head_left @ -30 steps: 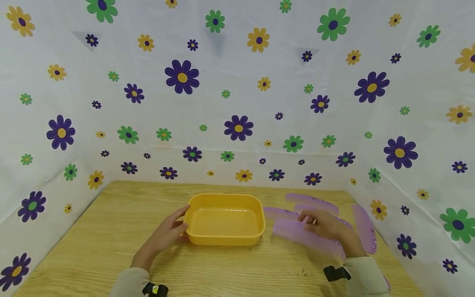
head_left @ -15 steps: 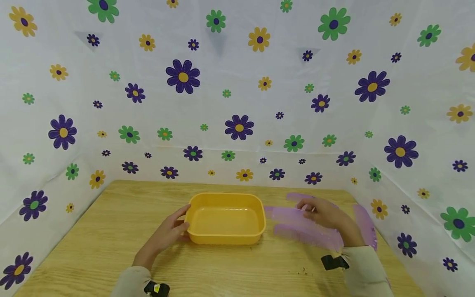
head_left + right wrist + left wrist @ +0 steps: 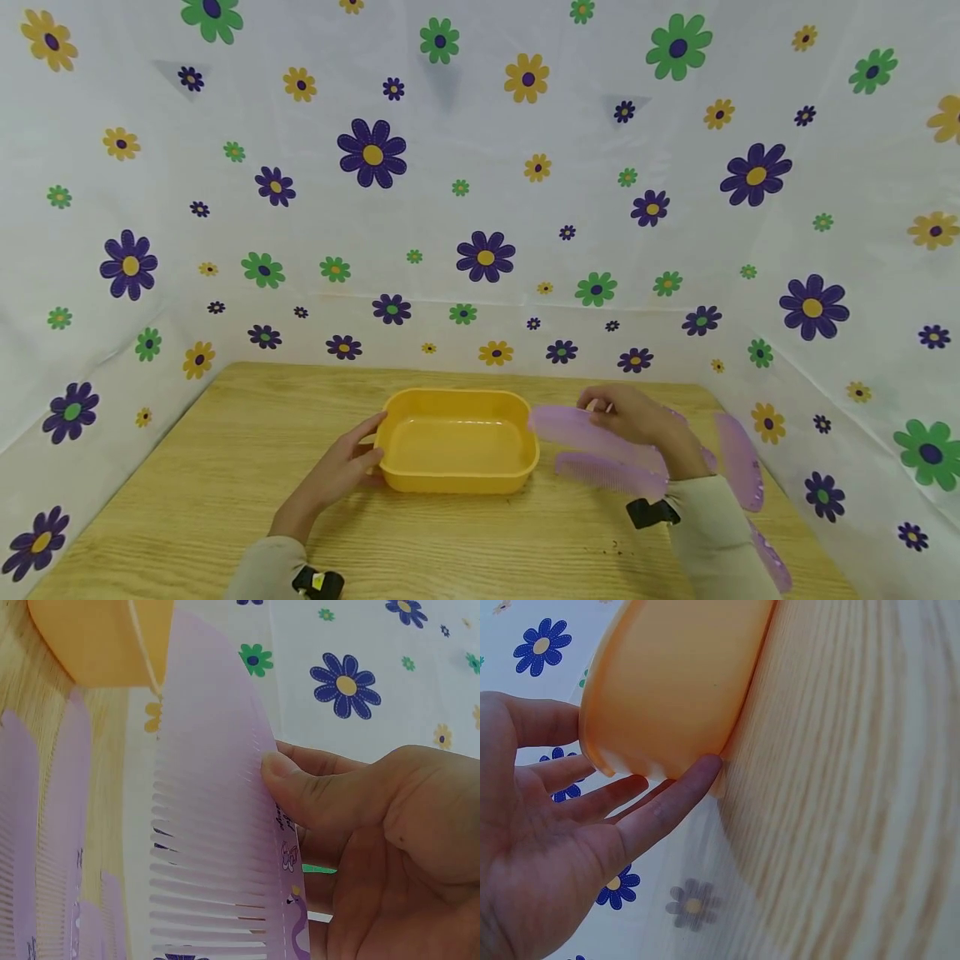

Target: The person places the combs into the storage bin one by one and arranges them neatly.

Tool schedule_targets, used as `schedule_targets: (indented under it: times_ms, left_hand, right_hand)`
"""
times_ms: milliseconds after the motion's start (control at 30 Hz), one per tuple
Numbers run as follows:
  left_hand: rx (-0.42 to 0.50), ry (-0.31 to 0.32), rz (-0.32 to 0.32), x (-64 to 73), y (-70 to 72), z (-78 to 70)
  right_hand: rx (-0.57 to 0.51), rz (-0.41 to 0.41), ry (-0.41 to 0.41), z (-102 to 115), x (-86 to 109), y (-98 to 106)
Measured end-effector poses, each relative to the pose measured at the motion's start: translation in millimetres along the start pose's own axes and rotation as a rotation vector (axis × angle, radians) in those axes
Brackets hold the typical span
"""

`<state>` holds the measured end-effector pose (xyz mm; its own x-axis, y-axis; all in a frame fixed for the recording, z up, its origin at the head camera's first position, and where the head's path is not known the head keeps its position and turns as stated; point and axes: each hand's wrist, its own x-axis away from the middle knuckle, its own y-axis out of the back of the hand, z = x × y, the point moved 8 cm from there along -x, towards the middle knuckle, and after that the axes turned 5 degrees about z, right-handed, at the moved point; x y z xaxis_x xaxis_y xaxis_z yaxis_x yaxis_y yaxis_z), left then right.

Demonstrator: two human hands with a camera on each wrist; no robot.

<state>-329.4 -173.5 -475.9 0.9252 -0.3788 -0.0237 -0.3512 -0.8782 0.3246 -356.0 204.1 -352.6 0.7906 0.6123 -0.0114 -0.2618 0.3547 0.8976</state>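
Observation:
My right hand [image 3: 637,417] pinches a translucent purple comb [image 3: 570,427] by its spine, thumb on one face. The comb is raised over the table, its far end overlapping the right rim of a yellow plastic basin [image 3: 457,483]. In the right wrist view, this comb [image 3: 217,787] shows its teeth pointing left and a printed pattern along the spine. My left hand [image 3: 337,475] rests against the basin's left end. In the left wrist view, fairly straight fingers and thumb touch the basin's end wall [image 3: 667,697]. The basin holds nothing.
Another purple comb [image 3: 611,477] lies in front of the right hand. Further combs lie at the right edge, one long comb [image 3: 738,462] and a nearer comb [image 3: 771,557]; others are partly hidden behind the hand. Dark crumbs [image 3: 613,548] dot the wooden table [image 3: 450,550]. A flowered sheet [image 3: 480,167] surrounds it.
The right hand has picked up a comb after being over the group, and carried it left and away toward the basin's right rim. The left hand has stayed at the basin.

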Motion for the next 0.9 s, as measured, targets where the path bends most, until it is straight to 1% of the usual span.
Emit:
schedule_targets:
  times_ms: [100, 267, 333, 500, 667, 900]
  left_hand:
    - [-0.001, -0.001, -0.003, -0.1, 0.3, -1.1]
    - [-0.013, -0.026, 0.01, 0.3, -0.3, -4.5]
    - [-0.011, -0.022, 0.006, 0.5, -0.3, -4.6]
    - [-0.003, 0.015, -0.019, 0.2, 0.7, -0.9]
    - [-0.011, 0.019, -0.018, 1.0, 0.6, 0.2]
    - [0.0, 0.019, -0.01, 0.4, -0.2, -1.0]
  right_hand:
    - [0.001, 0.004, -0.032, 2, -5.6, -1]
    - [0.005, 0.008, -0.034, 8, -13.7, -3]
    - [0.0, 0.017, -0.044, 9, -17.0, -4]
    - [0.006, 0.045, -0.065, 10, -24.7, -5]
    - [0.023, 0.069, -0.054, 16, -32.7, -9]
    - [0.012, 0.088, -0.103, 24, -44.0, -16]
